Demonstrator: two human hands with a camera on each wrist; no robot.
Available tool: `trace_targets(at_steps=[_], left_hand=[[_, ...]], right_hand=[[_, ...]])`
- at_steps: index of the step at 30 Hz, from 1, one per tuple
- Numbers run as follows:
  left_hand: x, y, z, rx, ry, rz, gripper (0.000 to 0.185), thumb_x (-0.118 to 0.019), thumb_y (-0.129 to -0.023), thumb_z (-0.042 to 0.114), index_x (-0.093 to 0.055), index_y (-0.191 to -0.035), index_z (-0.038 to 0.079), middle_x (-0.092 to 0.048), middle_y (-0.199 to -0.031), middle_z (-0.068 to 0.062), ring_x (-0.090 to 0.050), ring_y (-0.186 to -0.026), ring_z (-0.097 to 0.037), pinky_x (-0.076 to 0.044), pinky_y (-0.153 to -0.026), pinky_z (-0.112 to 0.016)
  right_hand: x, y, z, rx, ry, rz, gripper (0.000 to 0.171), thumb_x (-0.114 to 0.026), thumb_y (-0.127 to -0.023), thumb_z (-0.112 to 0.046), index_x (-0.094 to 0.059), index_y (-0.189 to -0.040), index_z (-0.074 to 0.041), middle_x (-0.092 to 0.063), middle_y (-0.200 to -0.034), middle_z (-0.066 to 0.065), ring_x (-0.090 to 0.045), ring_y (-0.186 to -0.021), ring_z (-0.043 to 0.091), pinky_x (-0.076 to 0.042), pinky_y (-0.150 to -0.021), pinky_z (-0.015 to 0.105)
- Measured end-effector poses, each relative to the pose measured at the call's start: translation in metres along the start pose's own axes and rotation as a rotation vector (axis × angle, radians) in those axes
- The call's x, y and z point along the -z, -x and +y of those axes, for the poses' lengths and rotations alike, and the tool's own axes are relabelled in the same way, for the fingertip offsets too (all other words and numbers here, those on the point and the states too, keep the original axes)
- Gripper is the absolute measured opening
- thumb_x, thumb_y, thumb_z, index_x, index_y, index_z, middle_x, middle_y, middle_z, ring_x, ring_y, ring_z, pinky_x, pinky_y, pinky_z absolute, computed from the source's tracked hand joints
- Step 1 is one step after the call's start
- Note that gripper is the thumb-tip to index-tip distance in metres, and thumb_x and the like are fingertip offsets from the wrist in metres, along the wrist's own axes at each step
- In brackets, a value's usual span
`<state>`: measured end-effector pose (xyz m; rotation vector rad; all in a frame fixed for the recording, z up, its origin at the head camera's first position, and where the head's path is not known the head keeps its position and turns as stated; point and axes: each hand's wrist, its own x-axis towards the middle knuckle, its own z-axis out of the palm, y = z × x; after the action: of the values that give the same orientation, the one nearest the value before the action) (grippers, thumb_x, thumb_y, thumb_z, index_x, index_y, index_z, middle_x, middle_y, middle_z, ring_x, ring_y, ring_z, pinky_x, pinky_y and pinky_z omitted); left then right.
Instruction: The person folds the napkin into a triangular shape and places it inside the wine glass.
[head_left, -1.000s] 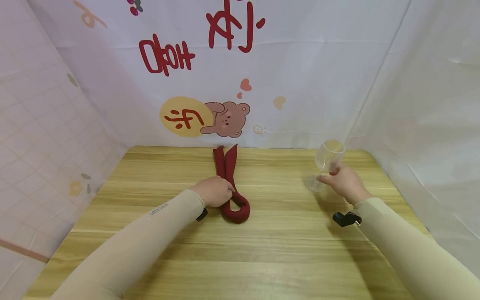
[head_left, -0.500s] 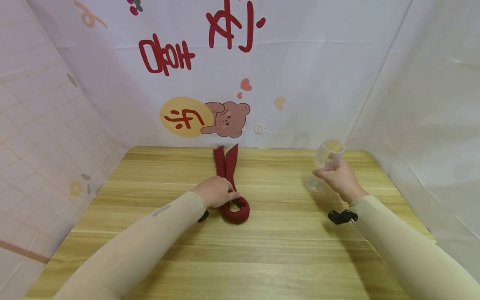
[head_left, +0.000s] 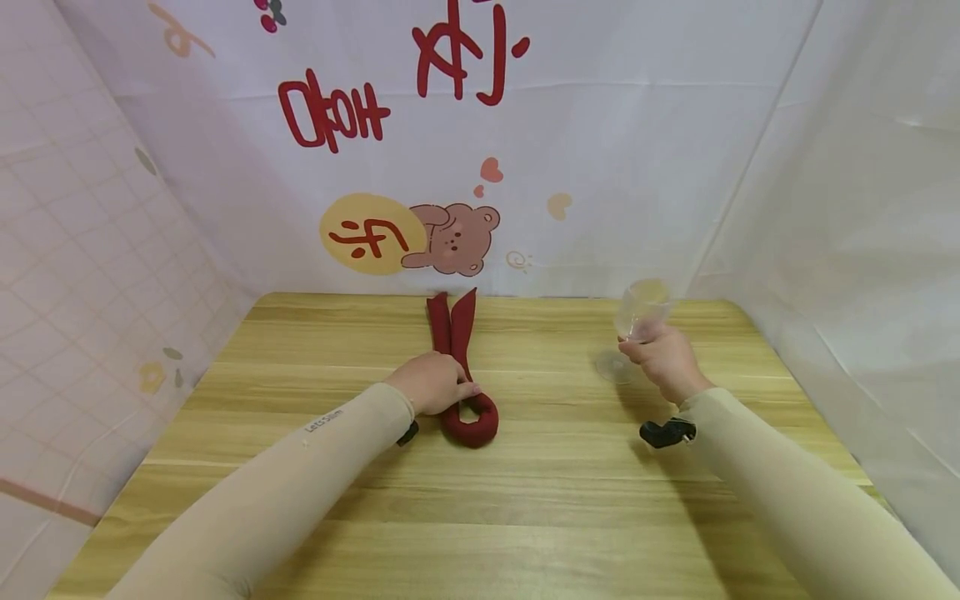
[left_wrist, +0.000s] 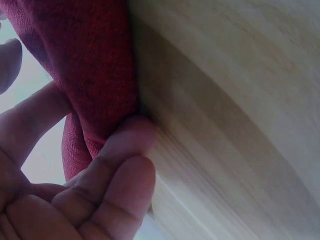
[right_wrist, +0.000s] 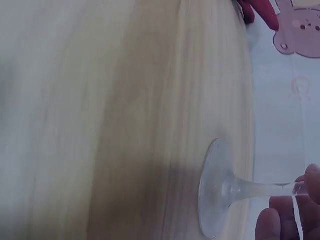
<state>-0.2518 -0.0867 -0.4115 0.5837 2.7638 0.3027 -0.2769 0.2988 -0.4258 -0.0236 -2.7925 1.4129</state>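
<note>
A dark red cloth band lies folded into a loop at the middle of the table, its two pointed ends towards the wall. My left hand grips its two strands above the loop. Close up in the left wrist view, the fingertips press against the edge of the red cloth. At the right, my right hand holds a clear wine glass upright, where bowl and stem meet. Its round foot is at the tabletop; whether it touches the wood I cannot tell.
The wooden table ends at a white back wall with red characters and a printed bear. White sheets stand along the right and left sides. A black wrist mount sticks out below my right sleeve.
My right hand has closed around the wine glass below its bowl and moved it a little to the left. The left thumb has come down onto the red cloth band, which stays in place.
</note>
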Motion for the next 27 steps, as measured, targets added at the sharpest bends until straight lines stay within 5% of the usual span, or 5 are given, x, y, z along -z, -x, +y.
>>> trace_targets(at_steps=[8,20,27], left_hand=[[-0.001,0.001,0.0,0.022,0.021,0.012,0.04,-0.061,-0.105,0.049,-0.08,-0.083,0.022,-0.061,-0.067,0.007,-0.055,-0.071,-0.014,-0.046,-0.07,-0.03],[0.0,0.002,-0.003,0.096,0.009,0.064,0.045,-0.064,-0.103,0.049,-0.075,-0.072,0.019,-0.058,-0.061,0.005,-0.055,-0.067,-0.016,-0.045,-0.065,-0.031],[0.001,0.004,-0.009,0.137,0.002,0.086,0.046,-0.07,-0.099,0.049,-0.071,-0.067,0.016,-0.058,-0.059,0.004,-0.056,-0.063,-0.017,-0.045,-0.062,-0.031]], right_hand=[[-0.024,-0.004,-0.012,0.029,-0.041,-0.036,0.031,-0.073,-0.099,-0.017,-0.066,-0.121,0.004,-0.069,-0.131,0.026,-0.064,-0.114,0.025,-0.051,-0.078,0.017],[-0.059,-0.005,-0.034,0.069,-0.067,-0.055,0.021,-0.075,-0.097,-0.012,-0.07,-0.113,0.0,-0.076,-0.112,0.014,-0.067,-0.102,0.016,-0.052,-0.079,0.022],[-0.079,-0.005,-0.049,0.086,-0.063,-0.088,0.022,-0.076,-0.096,-0.013,-0.072,-0.114,-0.001,-0.076,-0.114,0.016,-0.069,-0.107,0.025,-0.053,-0.084,0.027]])
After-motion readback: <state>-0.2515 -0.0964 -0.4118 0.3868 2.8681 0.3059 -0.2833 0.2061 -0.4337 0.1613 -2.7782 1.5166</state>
